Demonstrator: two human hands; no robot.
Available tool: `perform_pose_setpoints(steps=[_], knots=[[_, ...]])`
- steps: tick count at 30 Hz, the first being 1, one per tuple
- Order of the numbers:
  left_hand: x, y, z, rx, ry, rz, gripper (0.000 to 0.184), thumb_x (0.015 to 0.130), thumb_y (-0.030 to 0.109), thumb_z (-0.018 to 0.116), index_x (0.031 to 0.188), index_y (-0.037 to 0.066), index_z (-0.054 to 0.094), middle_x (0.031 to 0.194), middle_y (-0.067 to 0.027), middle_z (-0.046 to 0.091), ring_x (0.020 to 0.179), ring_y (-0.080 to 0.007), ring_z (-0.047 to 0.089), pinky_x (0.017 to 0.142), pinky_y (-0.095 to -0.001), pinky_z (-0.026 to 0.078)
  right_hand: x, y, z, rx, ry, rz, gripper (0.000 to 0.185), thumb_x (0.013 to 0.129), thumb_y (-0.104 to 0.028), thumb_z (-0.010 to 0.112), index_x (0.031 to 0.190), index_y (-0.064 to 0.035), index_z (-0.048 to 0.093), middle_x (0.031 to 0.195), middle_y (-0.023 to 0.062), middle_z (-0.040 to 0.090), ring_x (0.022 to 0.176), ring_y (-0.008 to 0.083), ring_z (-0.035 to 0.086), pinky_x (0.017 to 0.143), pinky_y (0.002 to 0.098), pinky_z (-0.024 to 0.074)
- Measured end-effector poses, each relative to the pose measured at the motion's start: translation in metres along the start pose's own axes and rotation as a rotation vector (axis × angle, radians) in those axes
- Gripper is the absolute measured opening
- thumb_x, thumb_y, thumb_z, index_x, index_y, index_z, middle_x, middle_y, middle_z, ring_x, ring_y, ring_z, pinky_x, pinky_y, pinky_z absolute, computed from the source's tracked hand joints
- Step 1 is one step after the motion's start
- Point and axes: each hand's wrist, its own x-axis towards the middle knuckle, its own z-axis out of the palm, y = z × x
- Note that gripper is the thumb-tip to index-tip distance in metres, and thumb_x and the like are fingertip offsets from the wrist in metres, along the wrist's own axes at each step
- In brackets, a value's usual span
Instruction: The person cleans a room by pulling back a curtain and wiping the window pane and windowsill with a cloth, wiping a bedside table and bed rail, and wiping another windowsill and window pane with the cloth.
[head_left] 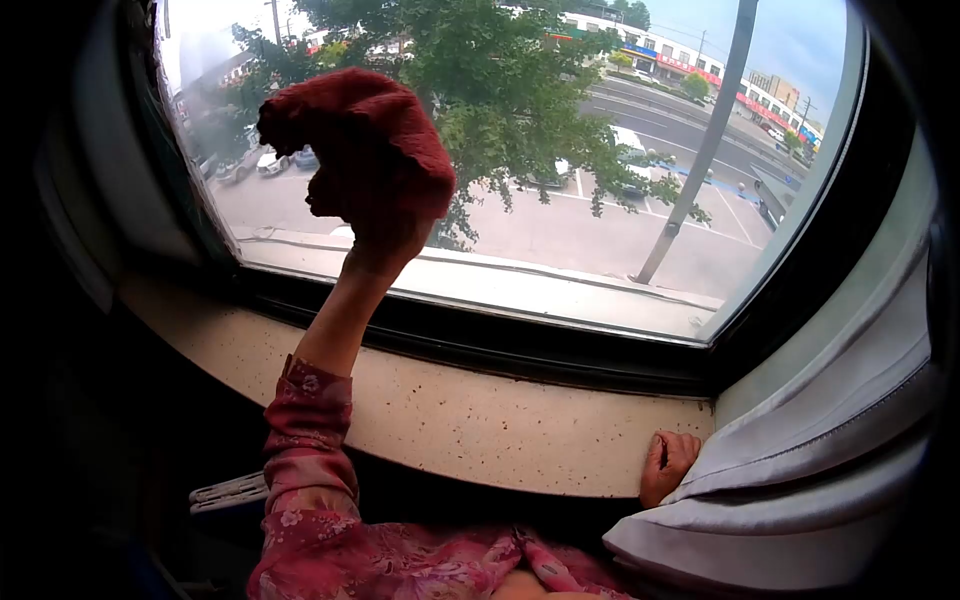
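floral shirt (410, 560) at 6 o'clock. red cloth (395, 135) over left hand (390, 235) at 11 looks soft n light, palm its middle. right hand (672, 467) at 4; can't tell either grip.

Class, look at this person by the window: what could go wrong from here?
The cloth bunched over the left hand might slip, since its edge hangs loose. The curtain, close beside the right hand, could hamper that hand if it moves.
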Motion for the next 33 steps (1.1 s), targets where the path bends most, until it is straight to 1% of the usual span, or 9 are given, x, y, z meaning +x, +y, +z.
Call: perform_pose_setpoints(steps=[5, 10, 15, 17, 19, 21, 27, 29, 33], knots=[[0.019, 0.12, 0.053, -0.146, 0.043, 0.543, 0.046, 0.08, 0.039, 0.063, 0.121, 0.02, 0.057, 0.121, -0.0085, 0.052, 0.116, -0.0354, 0.048, 0.099, -0.0665, 0.028, 0.002, 0.0, -0.003, -0.006, 0.012, -0.057, 0.005, 0.08, -0.003, 0.062, 0.083, -0.0041, 0.059, 0.078, 0.0135, 0.054, 0.076, 0.0323, 0.052, 0.071, 0.0403, 0.0404], [0.046, 0.154, 0.071, -0.055, 0.017, 0.736, 0.038, 0.084, 0.04, 0.06, 0.121, 0.035, 0.057, 0.111, 0.0064, 0.061, 0.111, -0.0167, 0.054, 0.112, -0.0517, 0.018, -0.004, 0.013, 0.011, 0.12, 0.075, -0.032, 0.005, 0.08, -0.003, 0.062, 0.083, -0.0048, 0.059, 0.078, 0.0137, 0.054, 0.076, 0.032, 0.053, 0.069, 0.0403, 0.0411], [0.089, 0.089, 0.037, -0.086, 0.175, 0.512, 0.026, 0.081, 0.04, 0.064, 0.107, 0.033, 0.067, 0.108, 0.0035, 0.062, 0.106, -0.0207, 0.053, 0.104, -0.0518, 0.026, -0.004, 0.01, 0.005, 0.121, 0.095, -0.026, 0.007, 0.079, -0.003, 0.064, 0.085, -0.006, 0.061, 0.077, 0.0129, 0.055, 0.075, 0.0315, 0.053, 0.068, 0.0401, 0.0413], [0.101, 0.05, 0.015, -0.007, 0.057, 0.487, 0.032, 0.088, 0.035, 0.061, 0.12, 0.03, 0.061, 0.119, -0.0001, 0.06, 0.118, -0.0263, 0.049, 0.105, -0.0527, 0.029, -0.004, 0.011, 0.002, 0.079, 0.083, -0.07, 0.008, 0.079, -0.003, 0.064, 0.086, -0.0068, 0.062, 0.076, 0.0126, 0.055, 0.074, 0.0315, 0.053, 0.068, 0.0403, 0.0412], [0.115, 0.011, -0.011, 0.172, 0.234, 0.529, 0.044, 0.091, 0.048, 0.055, 0.115, 0.013, 0.063, 0.112, -0.014, 0.061, 0.105, -0.0305, 0.058, 0.095, -0.0526, 0.04, -0.003, 0.007, 0.0, 0.069, 0.077, -0.05, 0.009, 0.078, -0.003, 0.065, 0.086, -0.0069, 0.062, 0.076, 0.0126, 0.055, 0.074, 0.0314, 0.053, 0.068, 0.0402, 0.0411], [0.11, -0.049, -0.011, 0.251, 0.105, 0.335, 0.037, 0.09, 0.025, 0.057, 0.126, 0.015, 0.057, 0.121, -0.0127, 0.057, 0.109, -0.0337, 0.052, 0.095, -0.0448, 0.04, -0.003, 0.005, -0.002, 0.09, 0.046, -0.021, 0.009, 0.078, -0.003, 0.065, 0.086, -0.0065, 0.061, 0.076, 0.012, 0.054, 0.073, 0.0309, 0.052, 0.068, 0.04, 0.0406], [0.071, -0.24, -0.03, 0.139, 0.192, -0.201, 0.042, 0.094, 0.022, 0.055, 0.132, 0.006, 0.048, 0.13, -0.0157, 0.052, 0.123, -0.0263, 0.045, 0.101, -0.0364, 0.039, 0.0, -0.003, -0.007, 0.083, 0.011, 0.008, 0.011, 0.076, -0.001, 0.065, 0.085, -0.0059, 0.062, 0.074, 0.0117, 0.053, 0.073, 0.0305, 0.051, 0.067, 0.0403, 0.0402], [0.066, -0.305, -0.037, -1.066, 0.433, -0.294, 0.019, 0.094, 0.008, 0.049, 0.109, -0.001, 0.057, 0.103, -0.005, 0.058, 0.103, -0.0145, 0.053, 0.09, -0.0253, 0.042, 0.0, -0.001, -0.006, 0.046, 0.003, -0.002, 0.011, 0.075, -0.002, 0.066, 0.085, -0.006, 0.062, 0.075, 0.0118, 0.053, 0.074, 0.0312, 0.052, 0.068, 0.0407, 0.0406], [0.099, -0.313, -0.057, 0.112, 0.415, -0.308, 0.019, 0.092, 0.012, 0.053, 0.108, 0.002, 0.06, 0.104, -0.0051, 0.059, 0.103, -0.0153, 0.054, 0.09, -0.0277, 0.043, 0.001, -0.004, -0.01, 0.022, -0.026, -0.003, 0.011, 0.075, -0.003, 0.067, 0.085, -0.0062, 0.062, 0.076, 0.0117, 0.055, 0.076, 0.032, 0.052, 0.069, 0.0415, 0.0412]])
